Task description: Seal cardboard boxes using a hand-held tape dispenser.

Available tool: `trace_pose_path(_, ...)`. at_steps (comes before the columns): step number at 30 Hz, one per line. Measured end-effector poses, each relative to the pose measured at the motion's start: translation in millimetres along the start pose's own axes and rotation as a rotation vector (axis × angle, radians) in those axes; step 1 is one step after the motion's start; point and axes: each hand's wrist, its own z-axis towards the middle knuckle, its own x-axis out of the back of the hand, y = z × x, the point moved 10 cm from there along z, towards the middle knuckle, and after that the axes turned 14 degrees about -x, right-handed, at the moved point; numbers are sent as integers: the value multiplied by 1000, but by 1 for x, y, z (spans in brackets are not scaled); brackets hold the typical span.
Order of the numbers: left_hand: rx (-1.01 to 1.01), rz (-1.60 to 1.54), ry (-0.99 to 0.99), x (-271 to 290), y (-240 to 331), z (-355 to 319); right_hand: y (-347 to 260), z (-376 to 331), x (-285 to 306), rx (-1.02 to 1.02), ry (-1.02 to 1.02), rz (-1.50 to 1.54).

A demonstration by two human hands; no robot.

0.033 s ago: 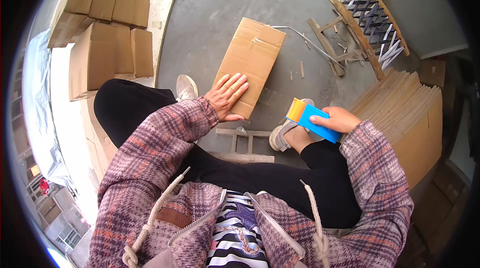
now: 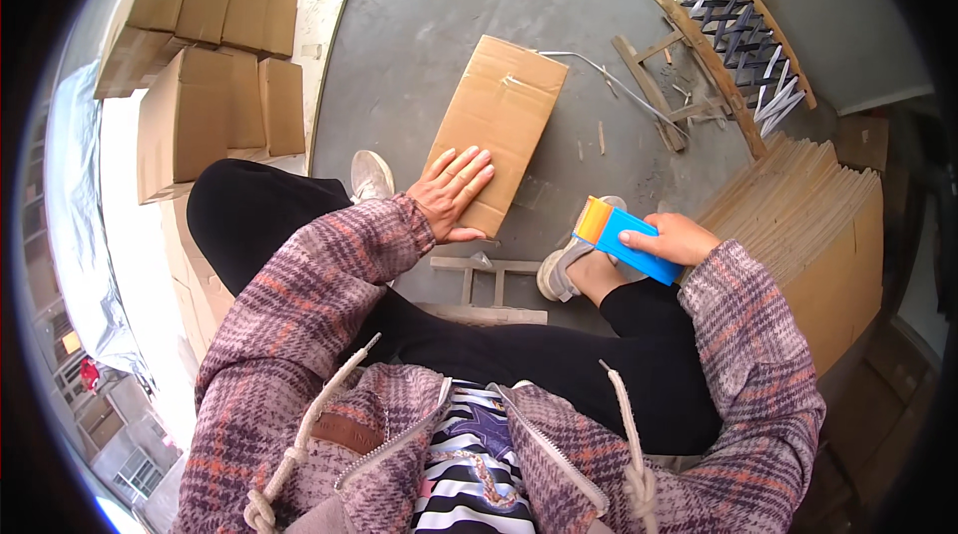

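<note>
The left hand (image 2: 454,193) lies flat, fingers spread and released, palm down on the near end of a flattened carton (image 2: 499,125) that rests on the concrete floor (image 2: 429,25) in front of the seated person. The right hand (image 2: 679,238) is closed around a blue tape dispenser (image 2: 619,238) with an orange-yellow end, held just above the right knee, well apart from the carton. A pale shoe (image 2: 371,175) sits just left of the left hand, another (image 2: 559,269) below the dispenser. A stack of flat cardboard (image 2: 828,225) stands at the right, folded boxes (image 2: 215,55) are piled at the upper left, and a broken wooden frame (image 2: 728,35) lies at the upper right.
</note>
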Motion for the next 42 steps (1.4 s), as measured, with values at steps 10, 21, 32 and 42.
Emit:
trace_pose_path(10, -8, 24, 35, 6, 2, 3, -73, 85, -17, -58, 35, -124)
trace_pose_path(21, 19, 42, -4, 0, 1, 3, -109, 105, -10, -142, 13, -55)
trace_pose_path(32, -20, -47, 131, 16, 5, 3, -118, 24, 104, -26, 348, -236)
trace_pose_path(42, 807, -739, 425, -21, -84, -43, -15, -71, 289, -348, 1416, 33)
